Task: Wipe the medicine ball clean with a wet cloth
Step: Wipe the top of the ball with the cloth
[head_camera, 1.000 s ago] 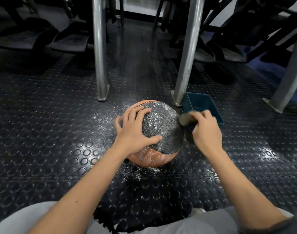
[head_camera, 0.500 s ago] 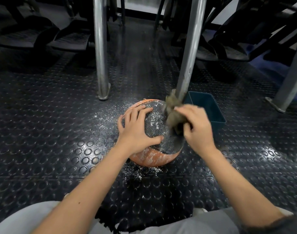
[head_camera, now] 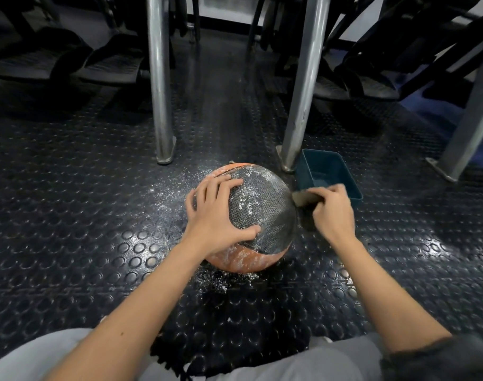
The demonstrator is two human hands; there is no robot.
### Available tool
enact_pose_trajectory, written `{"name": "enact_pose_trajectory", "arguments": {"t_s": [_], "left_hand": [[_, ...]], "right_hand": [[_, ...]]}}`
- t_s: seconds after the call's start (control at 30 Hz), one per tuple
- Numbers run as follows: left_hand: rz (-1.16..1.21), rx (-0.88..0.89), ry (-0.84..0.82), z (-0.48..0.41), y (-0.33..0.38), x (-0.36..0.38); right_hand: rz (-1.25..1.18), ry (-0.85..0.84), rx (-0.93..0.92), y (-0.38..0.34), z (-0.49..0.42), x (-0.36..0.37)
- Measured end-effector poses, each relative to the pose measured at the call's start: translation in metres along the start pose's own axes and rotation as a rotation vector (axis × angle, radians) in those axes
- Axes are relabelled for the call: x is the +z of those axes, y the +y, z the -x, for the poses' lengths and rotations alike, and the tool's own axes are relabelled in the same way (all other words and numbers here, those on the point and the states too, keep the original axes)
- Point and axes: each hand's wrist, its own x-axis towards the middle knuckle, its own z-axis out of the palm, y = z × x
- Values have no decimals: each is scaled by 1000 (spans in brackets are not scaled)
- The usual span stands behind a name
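Observation:
An orange and black medicine ball point(head_camera: 262, 213), speckled with white powder, sits on the studded rubber floor. My left hand point(head_camera: 215, 215) lies spread over its left and top side, fingers splayed and thumb pressed on the black panel. My right hand point(head_camera: 331, 213) grips a crumpled brownish cloth point(head_camera: 306, 199) and holds it against the ball's right side. Most of the cloth is hidden under my fingers.
A teal plastic tub point(head_camera: 328, 174) stands just right of the ball, behind my right hand. Two steel posts point(head_camera: 159, 105) point(head_camera: 300, 105) rise from the floor right behind the ball. White powder point(head_camera: 215, 281) is scattered around the ball. Dark gym machines fill the background.
My right hand swept the cloth up onto the ball's top half a second ago, then back down to the ball's right side. My left hand stayed put on the ball.

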Motion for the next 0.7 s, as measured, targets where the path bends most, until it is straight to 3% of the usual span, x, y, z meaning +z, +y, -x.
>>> {"name": "enact_pose_trajectory", "arguments": {"t_s": [0.03, 0.1, 0.17, 0.2, 0.27, 0.33, 0.43, 0.5, 0.53, 0.57, 0.63, 0.7], "left_hand": [[2, 2, 0, 0, 0, 0], [-5, 0, 0, -1, 0, 0], [-22, 1, -13, -1, 2, 1], [-23, 3, -13, 0, 2, 1], [-19, 7, -7, 3, 2, 0], [-20, 8, -9, 4, 1, 0], [-6, 5, -12, 2, 3, 1], [-9, 1, -13, 1, 4, 0], [-9, -4, -11, 1, 3, -1], [-10, -7, -11, 1, 3, -1], [-15, -4, -14, 3, 2, -1], [-24, 4, -21, 3, 1, -1]], "right_hand": [[-56, 94, -35, -8, 0, -6], [-230, 273, -277, -31, 1, -16], [-229, 218, -521, -34, 5, -8], [-178, 122, -507, -26, 6, 1], [-24, -55, -198, -8, -1, 6], [25, -40, -2, -1, -7, 0], [-215, 240, -224, -34, -10, -17], [-288, 224, -452, -50, -10, -12], [-235, 132, -497, -51, -9, -1], [-156, 30, -476, -46, -12, 7], [92, -121, -258, -31, -25, 6], [158, -104, -122, -23, -31, -3]]}}
